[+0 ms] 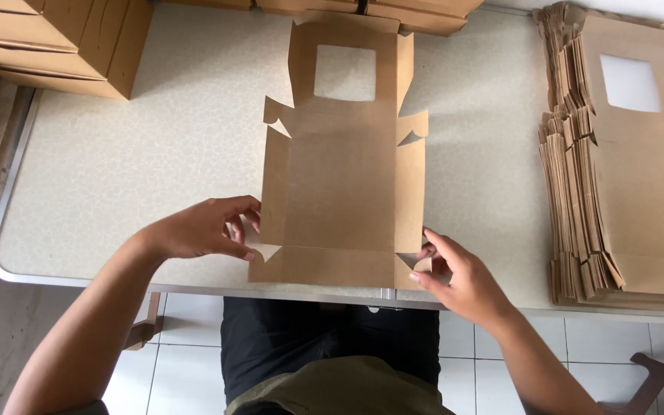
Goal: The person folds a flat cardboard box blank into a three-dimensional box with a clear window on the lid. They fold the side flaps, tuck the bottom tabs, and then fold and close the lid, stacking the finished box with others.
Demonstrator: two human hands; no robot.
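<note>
A flat brown cardboard box blank [343,192] with a square window cut-out lies on the pale speckled table [132,154] in front of me. My left hand [205,229] pinches the blank's lower left side flap between thumb and fingers. At the lower right corner, my right hand [455,277] grips the corner tab near the table's front edge. Both side flaps are slightly raised.
A tall stack of the same windowed flat blanks [620,169] sits at the right of the table. Folded brown boxes [55,42] are piled at the back left, more along the back edge [416,11]. White floor tiles [186,361] show below the metal table edge.
</note>
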